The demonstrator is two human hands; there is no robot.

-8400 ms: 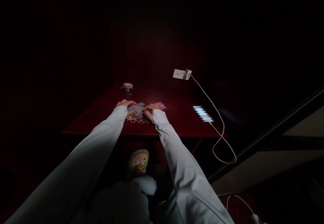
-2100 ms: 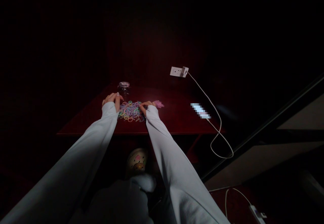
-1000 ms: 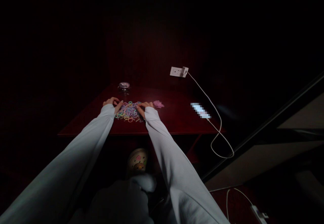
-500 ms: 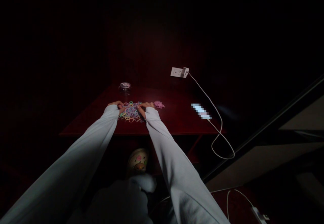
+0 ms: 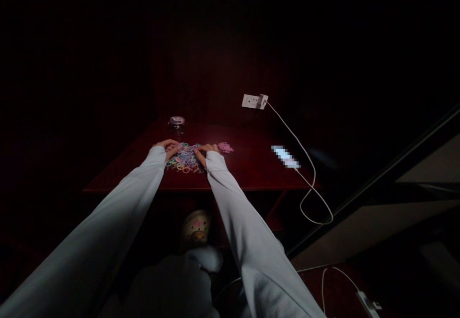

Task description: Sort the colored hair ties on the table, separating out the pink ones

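A heap of small coloured rubber bands lies on a dark red table. My left hand rests at the heap's left edge, fingers bent down onto the bands. My right hand sits at the heap's right edge, fingertips pressed into the bands. The dim light hides whether either hand pinches a band. A small separate pile of pink bands lies just right of my right hand. Both arms wear pale long sleeves.
A small lidded glass jar stands behind the heap. A lit phone lies to the right, its white cable running to a wall socket and looping off the table edge. A shoe shows under the table.
My left hand, which reached out near the jar two seconds ago, has come back to the heap's left edge. My right hand has stayed at the right edge.
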